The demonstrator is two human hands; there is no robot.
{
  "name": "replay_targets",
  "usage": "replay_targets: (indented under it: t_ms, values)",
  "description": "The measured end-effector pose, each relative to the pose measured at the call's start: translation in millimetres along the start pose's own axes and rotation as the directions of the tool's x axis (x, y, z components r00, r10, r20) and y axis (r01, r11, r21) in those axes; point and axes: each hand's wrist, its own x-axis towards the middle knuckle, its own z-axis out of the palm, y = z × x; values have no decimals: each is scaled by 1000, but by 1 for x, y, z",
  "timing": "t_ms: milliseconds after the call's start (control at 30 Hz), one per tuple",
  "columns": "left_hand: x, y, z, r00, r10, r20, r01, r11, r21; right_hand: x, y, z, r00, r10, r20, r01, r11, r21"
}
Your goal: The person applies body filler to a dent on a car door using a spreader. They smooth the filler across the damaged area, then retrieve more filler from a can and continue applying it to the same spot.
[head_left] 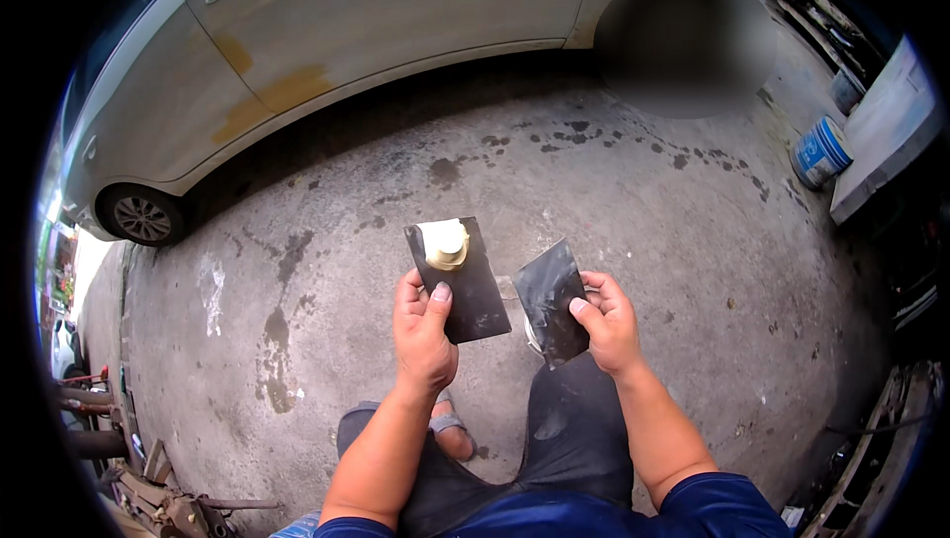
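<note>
My left hand (424, 335) is closed on the left edge of a dark rectangular plate (475, 295), thumb on top. A cream-coloured lump of putty (445, 241) sits near the plate's far end. On the right, my right hand (612, 325) pinches a second dark, thin, flat sheet that looks like a putty spreader (550, 298), its face smudged with pale residue. The two tools are close together, with a small gap between them. Something pale shows under the spreader's left edge, too hidden to name.
A light-coloured car (396, 13) stands across the far side, with yellowish patches (282, 91) low on its doors. At right, a blue-and-white bucket (819, 154) stands beside a pale panel (889, 132). Metal parts (168, 503) lie at the lower left. Wet spots mark the concrete floor (693, 241).
</note>
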Motion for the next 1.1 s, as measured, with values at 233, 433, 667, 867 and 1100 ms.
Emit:
replay_targets:
  t_ms: [233,433,667,867,1100]
  values:
    - [-10,0,14,944,-303,128,324,925,-198,7,21,11,958,60,282,-61,998,-6]
    - [-12,0,9,972,-214,97,226,965,-134,36,20,-4,999,-19,-27,18,999,-29]
    - [-22,-13,10,881,-406,244,422,906,-15,30,10,23,990,-52,-134,69,990,123]
    - [-25,-38,6,860,-469,200,470,882,47,22,36,-32,976,55,-210,-10,978,210]
    - [-4,-29,-30,918,-381,111,361,917,168,-117,152,-304,478,312,-821,-382,916,126]
